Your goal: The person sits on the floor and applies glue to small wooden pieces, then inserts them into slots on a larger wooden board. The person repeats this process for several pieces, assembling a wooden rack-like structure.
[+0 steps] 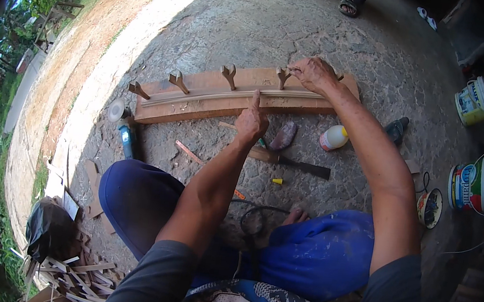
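Observation:
A long wooden plank [199,108] lies on the concrete, with a row of forked wooden pegs [228,76] standing up from it. Thin wood strips [205,95] run bundled along the plank beside the pegs. My left hand [251,122] presses its outstretched index finger onto these strips near the middle; its other fingers are curled and hold nothing I can see. My right hand [316,76] is closed in a pinch at the top of a peg [282,78] towards the right end. What lies between its fingertips is too small to make out.
Near my knees are an angle grinder [127,138], a chisel [297,164], a glue bottle [334,137], a stone [283,136] and a yellow cap [277,181]. Paint buckets [474,182] stand right. Wood offcuts [78,281] lie lower left. Another person's sandalled foot [348,5] is ahead.

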A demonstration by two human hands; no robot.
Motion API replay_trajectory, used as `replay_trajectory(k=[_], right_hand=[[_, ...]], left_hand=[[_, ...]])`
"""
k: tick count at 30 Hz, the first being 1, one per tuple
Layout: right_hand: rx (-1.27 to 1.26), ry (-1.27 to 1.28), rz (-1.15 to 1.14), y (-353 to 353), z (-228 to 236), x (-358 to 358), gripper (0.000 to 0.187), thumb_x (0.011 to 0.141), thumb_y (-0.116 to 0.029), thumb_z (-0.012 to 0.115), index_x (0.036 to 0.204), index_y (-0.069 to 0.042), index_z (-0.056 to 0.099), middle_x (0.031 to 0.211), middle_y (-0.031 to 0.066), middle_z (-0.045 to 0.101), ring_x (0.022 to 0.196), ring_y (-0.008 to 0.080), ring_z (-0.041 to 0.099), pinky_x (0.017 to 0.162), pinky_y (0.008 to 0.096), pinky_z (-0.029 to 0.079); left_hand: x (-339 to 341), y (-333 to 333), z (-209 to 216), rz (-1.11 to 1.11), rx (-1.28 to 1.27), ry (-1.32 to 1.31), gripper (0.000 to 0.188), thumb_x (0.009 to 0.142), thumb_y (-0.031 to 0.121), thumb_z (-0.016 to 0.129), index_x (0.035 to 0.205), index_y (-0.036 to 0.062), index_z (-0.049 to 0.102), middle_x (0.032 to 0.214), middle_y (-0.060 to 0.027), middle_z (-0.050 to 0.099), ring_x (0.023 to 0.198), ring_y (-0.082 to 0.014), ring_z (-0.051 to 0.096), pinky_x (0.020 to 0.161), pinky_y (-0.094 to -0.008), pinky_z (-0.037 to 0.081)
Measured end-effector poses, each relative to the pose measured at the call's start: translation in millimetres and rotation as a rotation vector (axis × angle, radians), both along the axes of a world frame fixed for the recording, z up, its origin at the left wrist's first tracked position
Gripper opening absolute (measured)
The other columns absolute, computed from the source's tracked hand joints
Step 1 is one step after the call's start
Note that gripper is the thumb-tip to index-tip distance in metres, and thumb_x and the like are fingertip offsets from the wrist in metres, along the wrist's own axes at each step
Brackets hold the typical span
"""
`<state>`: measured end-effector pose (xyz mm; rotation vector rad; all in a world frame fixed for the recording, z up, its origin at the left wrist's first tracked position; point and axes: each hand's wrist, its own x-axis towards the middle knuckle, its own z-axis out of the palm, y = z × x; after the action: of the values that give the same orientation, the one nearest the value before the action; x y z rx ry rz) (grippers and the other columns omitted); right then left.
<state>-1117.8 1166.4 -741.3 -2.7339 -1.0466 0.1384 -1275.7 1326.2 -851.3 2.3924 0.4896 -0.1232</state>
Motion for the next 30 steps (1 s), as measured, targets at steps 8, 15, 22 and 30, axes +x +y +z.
replay_trajectory(k=[8, 15, 22, 30], right_hand=[[-0.04, -0.028, 0.025, 5, 5, 1, 0.027, 0.098, -0.035, 0.062, 0.117, -0.021, 0.074, 0.103, 0.0176, 0.072, 0.097, 0.0376, 0.069, 0.086, 0.047, 0.055], [-0.106, -0.054, 0.018, 2, 9, 1, 0.027, 0.099, -0.038, 0.06, 0.113, -0.02, 0.074, 0.102, 0.0176, 0.072, 0.098, 0.0383, 0.069, 0.086, 0.048, 0.055], [-0.106, -0.028, 0.024, 9, 20, -8, 0.027, 0.098, -0.035, 0.06, 0.105, -0.014, 0.075, 0.104, 0.0181, 0.073, 0.099, 0.0377, 0.07, 0.086, 0.0483, 0.056], [0.311, -0.01, -0.154, -22, 27, 4, 0.032, 0.096, -0.036, 0.06, 0.114, -0.013, 0.071, 0.105, 0.018, 0.072, 0.101, 0.038, 0.069, 0.089, 0.0457, 0.054]], left_hand=[[3, 8, -22, -0.023, 0.055, -0.087, 0.074, 0.094, 0.026, 0.05, 0.161, 0.0188, 0.021, 0.102, -0.0313, 0.069, 0.092, -0.0472, 0.068, 0.081, -0.0558, 0.053], [2, 5, -21, -0.031, 0.057, -0.067, 0.074, 0.094, 0.025, 0.049, 0.162, 0.0197, 0.02, 0.104, -0.0311, 0.069, 0.094, -0.047, 0.068, 0.083, -0.0558, 0.053], [3, 9, -17, -0.023, 0.067, -0.04, 0.079, 0.091, 0.023, 0.053, 0.162, 0.0201, 0.018, 0.107, -0.0292, 0.069, 0.096, -0.046, 0.068, 0.083, -0.055, 0.053], [3, -7, -7, -0.046, 0.071, -0.08, 0.067, 0.093, 0.026, 0.054, 0.156, 0.0179, 0.034, 0.107, -0.0287, 0.069, 0.096, -0.046, 0.068, 0.083, -0.0545, 0.053]])
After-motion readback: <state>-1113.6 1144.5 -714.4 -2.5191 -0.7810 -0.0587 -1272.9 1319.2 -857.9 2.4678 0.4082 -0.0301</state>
